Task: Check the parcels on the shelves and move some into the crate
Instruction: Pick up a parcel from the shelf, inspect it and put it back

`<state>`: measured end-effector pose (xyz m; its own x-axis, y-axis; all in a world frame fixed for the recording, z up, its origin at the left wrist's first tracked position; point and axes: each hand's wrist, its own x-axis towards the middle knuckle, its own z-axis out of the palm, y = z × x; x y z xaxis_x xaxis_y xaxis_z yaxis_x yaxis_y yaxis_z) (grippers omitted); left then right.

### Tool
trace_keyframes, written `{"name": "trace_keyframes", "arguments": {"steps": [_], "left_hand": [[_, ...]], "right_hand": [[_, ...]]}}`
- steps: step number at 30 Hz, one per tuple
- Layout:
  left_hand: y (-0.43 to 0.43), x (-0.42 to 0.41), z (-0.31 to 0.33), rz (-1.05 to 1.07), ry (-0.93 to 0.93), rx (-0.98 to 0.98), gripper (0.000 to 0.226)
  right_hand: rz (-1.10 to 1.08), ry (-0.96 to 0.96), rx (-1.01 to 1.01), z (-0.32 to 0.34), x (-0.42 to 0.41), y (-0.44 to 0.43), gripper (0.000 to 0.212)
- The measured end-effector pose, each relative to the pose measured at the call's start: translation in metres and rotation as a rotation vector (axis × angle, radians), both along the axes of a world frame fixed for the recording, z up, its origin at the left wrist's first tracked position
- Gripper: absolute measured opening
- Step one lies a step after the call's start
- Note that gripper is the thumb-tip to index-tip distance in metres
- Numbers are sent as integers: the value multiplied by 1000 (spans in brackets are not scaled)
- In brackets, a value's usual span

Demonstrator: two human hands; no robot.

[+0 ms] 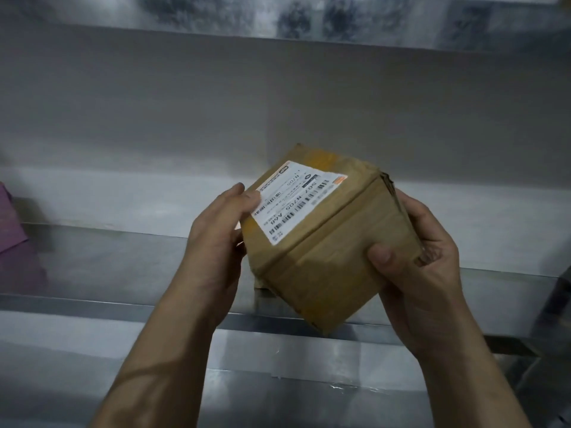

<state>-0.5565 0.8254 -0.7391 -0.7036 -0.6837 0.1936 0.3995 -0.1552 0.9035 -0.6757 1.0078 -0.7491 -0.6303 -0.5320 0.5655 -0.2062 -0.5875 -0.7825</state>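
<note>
— What does the parcel look like?

— It is a small brown cardboard parcel (333, 267), boxy, with scuffed and crumpled edges. A strip of brown tape (336, 217) runs along the seam across its top face. Beside that seam sits a white printed shipping label (296, 205) with barcodes, large black characters and an orange patch at one corner. It reads upside down from here.

— Where is it?

— Held tilted in both hands, in front of the grey metal shelf (108, 257), with one corner pointing down over the shelf's front lip. Whether that corner touches the lip, I cannot tell.

— How do the hands hold it?

— The left hand (216, 230) clasps the left side, its thumb lying on the label's edge. The right hand (426, 267) clasps the right side, thumb pressed onto the top face and fingers wrapped round the far edge. Both are closed firmly on the parcel.

— And the counts?

— One parcel, one label and one tape strip. Two hands, both bare. Two shelves: the one behind the parcel and an upper metal shelf (278, 23) overhead. One purple soft-looking item (15, 242) lies at the shelf's left end, cut off by the frame, well apart from the parcel. What it is, I cannot tell.
</note>
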Motion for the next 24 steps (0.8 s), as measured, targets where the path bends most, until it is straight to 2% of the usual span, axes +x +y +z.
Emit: {"name": "trace_keyframes", "arguments": {"steps": [1,4,7,9,11,13,15,18,20,24], "left_hand": [[-2,-1,-2,3,7,-19,67],[-7,0,-4,49,46,-72,46],[-14,2,-9,71,81,-140,51],[-15,3,-9,76,100,-162,51],[-16,2,-10,84,139,-122,33],[-14,3,-6,78,146,-115,4],[-14,4,-4,115,156,-81,26],[-15,3,-3,153,210,0,44],[-16,0,-5,171,196,-10,56],[-14,-4,-6,182,132,-89,57]], "right_hand": [[-24,-13,-17,-1,-2,-1,78],[-184,-59,-59,-1,-5,-3,77],[-463,-97,-44,-3,-6,-6,51],[-556,-55,19,-5,-5,-9,29],[-554,-22,92,-3,-3,-11,21],[-503,-77,164,1,0,-11,30],[-414,-139,219,5,1,-10,41],[-390,47,313,3,6,-15,43],[-360,78,379,-1,9,-20,41],[-293,33,445,-7,6,-30,38]]}}
